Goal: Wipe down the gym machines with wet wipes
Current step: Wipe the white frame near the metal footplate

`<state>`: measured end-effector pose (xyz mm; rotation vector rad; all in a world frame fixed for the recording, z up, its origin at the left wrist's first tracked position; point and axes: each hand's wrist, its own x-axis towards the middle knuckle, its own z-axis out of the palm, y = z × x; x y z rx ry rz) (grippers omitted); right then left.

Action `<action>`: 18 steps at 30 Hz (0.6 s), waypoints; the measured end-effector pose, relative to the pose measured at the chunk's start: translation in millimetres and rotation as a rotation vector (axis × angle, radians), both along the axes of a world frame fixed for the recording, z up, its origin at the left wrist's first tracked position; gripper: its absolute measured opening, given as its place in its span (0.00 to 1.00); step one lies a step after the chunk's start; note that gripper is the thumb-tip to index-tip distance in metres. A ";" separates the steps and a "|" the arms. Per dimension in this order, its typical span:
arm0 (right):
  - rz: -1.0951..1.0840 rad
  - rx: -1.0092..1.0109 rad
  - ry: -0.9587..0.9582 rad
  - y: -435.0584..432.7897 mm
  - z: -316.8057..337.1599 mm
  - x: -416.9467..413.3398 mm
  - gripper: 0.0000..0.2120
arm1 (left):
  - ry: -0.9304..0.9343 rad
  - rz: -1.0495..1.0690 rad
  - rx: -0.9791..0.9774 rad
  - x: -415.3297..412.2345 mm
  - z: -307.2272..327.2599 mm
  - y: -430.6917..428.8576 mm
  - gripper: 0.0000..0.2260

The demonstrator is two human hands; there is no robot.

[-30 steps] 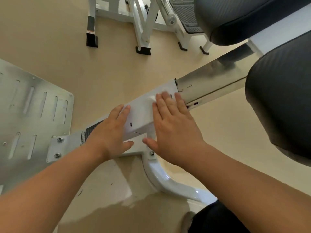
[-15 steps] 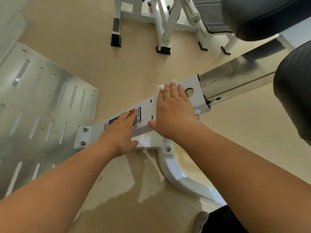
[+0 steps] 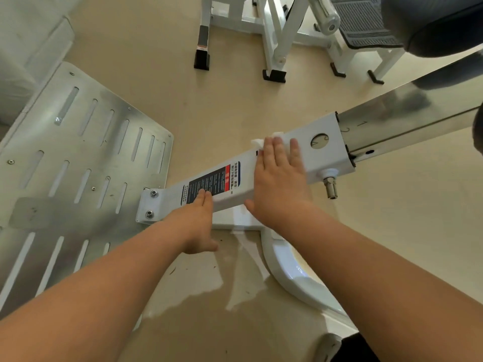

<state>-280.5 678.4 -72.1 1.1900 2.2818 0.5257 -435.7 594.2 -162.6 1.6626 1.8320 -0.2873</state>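
Observation:
A white rectangular beam (image 3: 321,158) of a gym machine runs diagonally from a bolted foot plate up to a steel rail (image 3: 407,118). My right hand (image 3: 279,178) lies flat on top of the beam, pressing a white wet wipe (image 3: 258,142); only the wipe's crumpled edge shows past my fingertips. My left hand (image 3: 196,220) rests flat against the beam's near side, fingertips touching the black and red warning label (image 3: 214,182). It holds nothing.
A slotted metal foot plate (image 3: 78,165) lies to the left. A curved white leg (image 3: 292,273) descends below the beam. A chrome adjustment pin (image 3: 330,188) sticks out near the rail. Another white machine frame (image 3: 274,35) stands behind, and black pads (image 3: 439,22) hang at top right.
My right hand slid the wipe up the beam toward the rail. My left hand eased back down the side, uncovering the warning label. The camera view shifted right.

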 end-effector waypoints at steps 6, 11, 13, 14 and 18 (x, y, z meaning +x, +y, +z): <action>0.248 -0.158 -0.051 -25.0 -52.5 -35.1 0.40 | 0.010 -0.030 0.025 3.3 -2.3 -11.2 0.55; 0.408 -0.201 -0.160 -32.3 -57.9 -38.9 0.42 | 0.025 -0.041 0.019 -9.4 -9.8 -22.9 0.55; 0.350 -0.125 -0.178 -21.0 -39.1 -26.7 0.42 | 0.037 -0.063 0.009 -9.8 -13.6 -25.1 0.56; 0.282 -0.083 -0.162 -12.7 -27.3 -19.5 0.43 | 0.037 -0.072 0.007 -9.5 -14.7 -24.6 0.56; 0.114 -0.037 -0.070 1.3 -6.2 -3.5 0.43 | 0.028 -0.084 0.016 -9.3 -16.8 -21.0 0.56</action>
